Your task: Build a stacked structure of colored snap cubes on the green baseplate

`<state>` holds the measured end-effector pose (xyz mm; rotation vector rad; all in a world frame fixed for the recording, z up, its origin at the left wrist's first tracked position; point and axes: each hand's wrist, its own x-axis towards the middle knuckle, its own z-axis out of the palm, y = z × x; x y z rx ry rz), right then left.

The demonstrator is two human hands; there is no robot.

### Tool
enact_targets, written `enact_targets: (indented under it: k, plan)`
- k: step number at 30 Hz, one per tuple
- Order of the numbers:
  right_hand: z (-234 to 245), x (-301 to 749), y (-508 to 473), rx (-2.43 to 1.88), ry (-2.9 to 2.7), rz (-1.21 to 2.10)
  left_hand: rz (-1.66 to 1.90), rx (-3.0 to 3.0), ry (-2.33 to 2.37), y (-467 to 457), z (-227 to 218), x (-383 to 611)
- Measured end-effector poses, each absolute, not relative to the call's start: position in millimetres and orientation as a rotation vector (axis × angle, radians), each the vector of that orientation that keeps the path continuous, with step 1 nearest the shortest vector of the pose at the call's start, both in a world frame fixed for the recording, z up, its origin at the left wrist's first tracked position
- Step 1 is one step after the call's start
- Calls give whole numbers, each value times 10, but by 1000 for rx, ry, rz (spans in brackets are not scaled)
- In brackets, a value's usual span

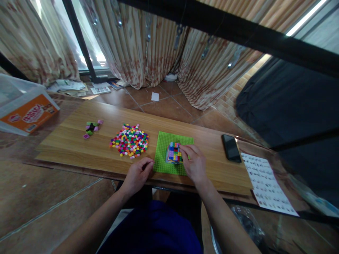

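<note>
A small multicoloured block of building bricks (173, 154) stands on a green studded baseplate (162, 141). My right hand (194, 162) reaches over the plate from the right, its thumb and fingers pinched at the block's right side. Whatever lies between those fingertips is hidden. Beside the plate's lower left corner, my left hand (139, 175) rests at the table's front edge with thumb and forefinger pressed together; anything in that pinch is too small to make out. Left of the plate lies a spread pile of small bricks (131, 140) in many colours.
A few larger pink, green and black bricks (91, 128) lie farther left on the wooden tabletop (66, 141). A black phone (231, 148) and a printed sheet (266, 183) are at the right. A plastic tub with an orange label (29, 113) stands far left.
</note>
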<state>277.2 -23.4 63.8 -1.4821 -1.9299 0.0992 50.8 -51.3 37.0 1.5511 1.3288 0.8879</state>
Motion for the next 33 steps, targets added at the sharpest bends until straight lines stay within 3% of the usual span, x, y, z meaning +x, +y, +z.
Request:
enact_targets:
  k: [33]
  plan:
    - [566,2764,-168,-1426,-2099,-20,893,1596,1300,-512,248,469]
